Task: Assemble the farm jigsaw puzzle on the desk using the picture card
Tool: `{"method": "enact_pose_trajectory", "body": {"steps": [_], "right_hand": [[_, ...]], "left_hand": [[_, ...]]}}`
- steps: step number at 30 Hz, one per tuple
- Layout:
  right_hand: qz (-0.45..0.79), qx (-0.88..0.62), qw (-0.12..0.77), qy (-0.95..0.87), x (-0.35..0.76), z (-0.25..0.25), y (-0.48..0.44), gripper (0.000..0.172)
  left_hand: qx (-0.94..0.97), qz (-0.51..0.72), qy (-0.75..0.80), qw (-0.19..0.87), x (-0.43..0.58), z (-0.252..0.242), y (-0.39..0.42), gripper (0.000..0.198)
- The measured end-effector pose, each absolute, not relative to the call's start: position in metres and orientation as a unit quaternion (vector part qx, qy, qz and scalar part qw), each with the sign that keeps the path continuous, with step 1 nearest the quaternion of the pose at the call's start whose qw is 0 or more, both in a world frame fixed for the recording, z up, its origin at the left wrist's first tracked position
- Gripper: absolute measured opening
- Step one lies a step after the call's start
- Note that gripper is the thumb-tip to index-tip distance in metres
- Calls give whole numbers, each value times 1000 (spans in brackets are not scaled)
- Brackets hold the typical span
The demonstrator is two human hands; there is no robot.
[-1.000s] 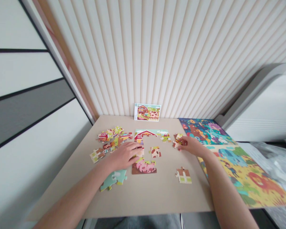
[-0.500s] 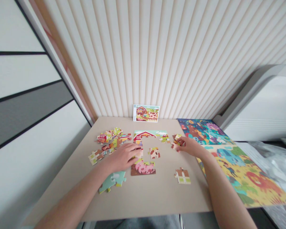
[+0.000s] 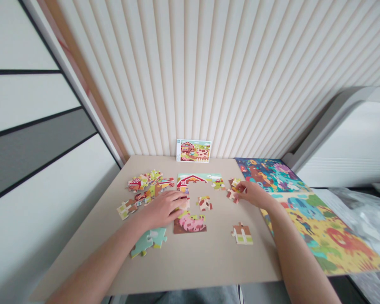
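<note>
A partly joined farm puzzle (image 3: 190, 221) lies mid-table, with a red barn strip (image 3: 193, 179) at its top and a pink pig section at the bottom. My left hand (image 3: 164, 207) rests flat on its left column, fingers stretched out. My right hand (image 3: 251, 193) pinches a small loose piece (image 3: 232, 195) at the right of the puzzle, next to another piece (image 3: 234, 182). A brown-and-white cow piece (image 3: 204, 203) sits alone in the puzzle's gap.
Several loose pieces (image 3: 145, 185) are heaped at the left. A pale blue pair (image 3: 147, 241) and a house piece (image 3: 242, 233) lie nearer me. A reference picture card (image 3: 193, 150) leans on the slatted wall. A colourful finished puzzle board (image 3: 307, 211) covers the right side.
The view has shifted slightly. My right hand has moved the small piece a little to the left. My left hand stays on the puzzle.
</note>
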State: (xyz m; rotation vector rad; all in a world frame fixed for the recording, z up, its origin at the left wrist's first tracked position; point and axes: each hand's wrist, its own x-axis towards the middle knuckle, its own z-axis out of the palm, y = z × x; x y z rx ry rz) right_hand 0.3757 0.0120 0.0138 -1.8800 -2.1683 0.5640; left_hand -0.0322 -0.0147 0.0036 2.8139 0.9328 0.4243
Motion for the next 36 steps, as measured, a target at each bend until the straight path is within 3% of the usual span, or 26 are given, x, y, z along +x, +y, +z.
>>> {"method": "enact_pose_trajectory", "body": {"steps": [7, 18, 24, 27, 32, 36], "right_hand": [[200, -627, 130, -742, 376, 18, 10, 19], [240, -607, 125, -748, 373, 24, 8, 40], [309, -567, 49, -762, 378, 23, 4, 45], [227, -622, 50, -748, 384, 22, 8, 44], [60, -683, 157, -711, 396, 14, 19, 36], [58, -656, 143, -739, 400, -2, 25, 52]], "left_hand": [[937, 145, 309, 74, -32, 4, -15, 35], [936, 157, 306, 81, -32, 4, -15, 34], [937, 158, 303, 78, -32, 4, -15, 35], [937, 157, 302, 77, -32, 4, -15, 35], [937, 155, 302, 79, -32, 3, -15, 34], [939, 150, 301, 77, -33, 1, -14, 35]]}}
